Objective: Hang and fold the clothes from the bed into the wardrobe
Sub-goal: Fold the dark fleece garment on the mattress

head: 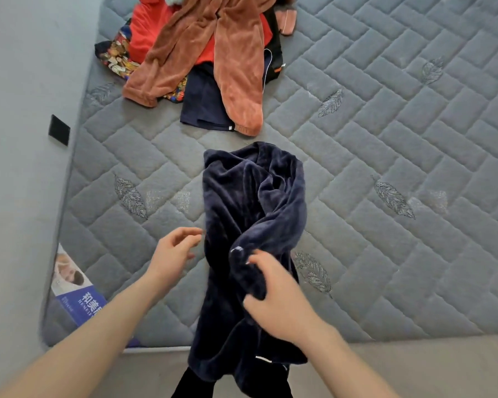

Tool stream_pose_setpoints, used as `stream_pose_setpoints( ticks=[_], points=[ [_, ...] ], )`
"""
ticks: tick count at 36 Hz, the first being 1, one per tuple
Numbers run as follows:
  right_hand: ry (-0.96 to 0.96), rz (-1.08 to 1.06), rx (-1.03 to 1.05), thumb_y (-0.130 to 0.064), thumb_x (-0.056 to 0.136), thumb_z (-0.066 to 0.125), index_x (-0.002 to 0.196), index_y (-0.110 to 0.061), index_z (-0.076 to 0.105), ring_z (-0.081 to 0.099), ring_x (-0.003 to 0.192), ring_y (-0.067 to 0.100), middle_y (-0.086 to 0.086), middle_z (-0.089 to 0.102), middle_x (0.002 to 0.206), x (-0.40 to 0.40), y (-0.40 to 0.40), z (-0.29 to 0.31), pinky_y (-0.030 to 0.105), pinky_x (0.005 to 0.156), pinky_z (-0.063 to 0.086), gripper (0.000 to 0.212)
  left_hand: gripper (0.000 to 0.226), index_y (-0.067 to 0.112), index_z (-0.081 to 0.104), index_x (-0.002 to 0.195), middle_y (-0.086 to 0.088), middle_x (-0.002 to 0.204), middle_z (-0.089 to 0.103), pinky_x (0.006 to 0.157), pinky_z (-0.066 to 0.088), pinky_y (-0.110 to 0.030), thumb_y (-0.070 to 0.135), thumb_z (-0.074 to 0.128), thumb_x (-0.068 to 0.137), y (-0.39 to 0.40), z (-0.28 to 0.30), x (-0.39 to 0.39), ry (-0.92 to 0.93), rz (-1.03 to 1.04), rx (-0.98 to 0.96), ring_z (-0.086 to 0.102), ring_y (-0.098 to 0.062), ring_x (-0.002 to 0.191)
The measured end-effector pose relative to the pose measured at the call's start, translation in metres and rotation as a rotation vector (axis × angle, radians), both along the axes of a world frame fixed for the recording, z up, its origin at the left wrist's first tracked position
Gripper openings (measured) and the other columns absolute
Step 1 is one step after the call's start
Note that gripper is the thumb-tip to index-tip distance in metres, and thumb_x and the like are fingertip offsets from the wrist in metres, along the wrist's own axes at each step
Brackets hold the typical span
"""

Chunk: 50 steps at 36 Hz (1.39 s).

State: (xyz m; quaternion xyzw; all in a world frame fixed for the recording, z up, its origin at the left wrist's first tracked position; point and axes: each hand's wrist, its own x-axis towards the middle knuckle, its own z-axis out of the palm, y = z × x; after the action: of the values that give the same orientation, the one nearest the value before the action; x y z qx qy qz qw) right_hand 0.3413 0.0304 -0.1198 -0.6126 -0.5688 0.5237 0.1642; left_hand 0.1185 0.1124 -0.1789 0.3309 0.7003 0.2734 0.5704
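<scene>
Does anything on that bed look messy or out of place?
Yes. The navy garment is twisted and bunched, its lower end hanging off the mattress edge. Behind it, the clothes pile lies in a jumbled heap.

Navy fleece garment [250, 202], rust-orange fleece trousers [213, 53], red garment [147, 27], grey leaf-embroidered quilted mattress [400, 139].

A pale grey painted wall [18, 81] runs along the left, with a small black square plate [59, 130] fixed to it. A blue-and-white printed label [75, 294] lies at the near left corner, partly hidden. Beige floor [414, 366] shows below.
</scene>
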Motion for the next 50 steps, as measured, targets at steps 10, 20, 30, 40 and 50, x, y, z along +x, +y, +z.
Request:
stream_pose_setpoints(
  ticks=[10, 20, 30, 40, 50],
  points=[
    [-0.486, 0.727, -0.262, -0.012, 0.088, 0.063, 0.15, -0.012, 0.033, 0.042, 0.133, 0.038, 0.006, -0.001, 0.168, -0.058, -0.034, -0.071, 0.048, 0.105, 0.046, 0.07, 0.045, 0.036, 0.068, 0.106, 0.02, 0.106, 0.067, 0.077, 0.046, -0.013, 0.055, 0.081, 0.068, -0.008, -0.01, 0.03, 0.159, -0.327, 0.01, 0.063, 0.002, 0.092],
    [-0.447, 0.506, -0.167, -0.022, 0.083, 0.06, 0.132, -0.028, 0.051, 0.065, 0.105, 0.031, -0.011, 0.031, 0.15, -0.034, -0.04, -0.074, 0.037, 0.09, 0.051, 0.05, 0.035, 0.016, 0.065, 0.113, -0.004, 0.109, 0.069, 0.092, 0.053, -0.035, 0.041, 0.071, 0.09, 0.062, -0.021, 0.112, 0.312, -0.495, -0.119, 0.064, -0.028, 0.11],
    [-0.577, 0.396, -0.183, -0.013, 0.085, 0.063, 0.136, -0.031, 0.037, 0.063, 0.092, 0.018, -0.012, 0.014, 0.157, -0.008, -0.061, -0.078, 0.029, 0.069, 0.041, 0.06, 0.017, 0.009, 0.061, 0.091, -0.011, 0.092, 0.068, 0.09, 0.05, -0.045, 0.024, 0.058, 0.098, 0.043, -0.049, 0.038, 0.308, 0.013, 0.019, 0.064, -0.035, 0.097],
    [-0.335, 0.21, -0.32, -0.06, 0.074, 0.058, 0.144, -0.042, 0.04, 0.067, 0.099, 0.01, -0.03, 0.006, 0.16, -0.02, -0.077, -0.098, 0.029, 0.094, 0.05, 0.075, 0.038, 0.024, 0.061, 0.103, 0.01, 0.101, 0.068, 0.088, 0.051, -0.033, 0.058, 0.068, 0.086, 0.021, -0.062, 0.01, 0.328, -0.162, -0.148, 0.066, -0.015, 0.094],
    [-0.483, -0.05, -0.242, -0.068, 0.075, 0.065, 0.14, -0.047, 0.038, 0.058, 0.099, 0.002, -0.029, 0.034, 0.139, 0.021, -0.073, -0.093, 0.025, 0.074, 0.042, 0.074, 0.093, 0.017, 0.043, 0.142, 0.008, 0.132, 0.049, 0.086, 0.047, -0.019, 0.056, 0.086, 0.07, -0.075, -0.059, 0.001, 0.156, -0.277, -0.405, 0.057, -0.006, 0.107]
  ],
)
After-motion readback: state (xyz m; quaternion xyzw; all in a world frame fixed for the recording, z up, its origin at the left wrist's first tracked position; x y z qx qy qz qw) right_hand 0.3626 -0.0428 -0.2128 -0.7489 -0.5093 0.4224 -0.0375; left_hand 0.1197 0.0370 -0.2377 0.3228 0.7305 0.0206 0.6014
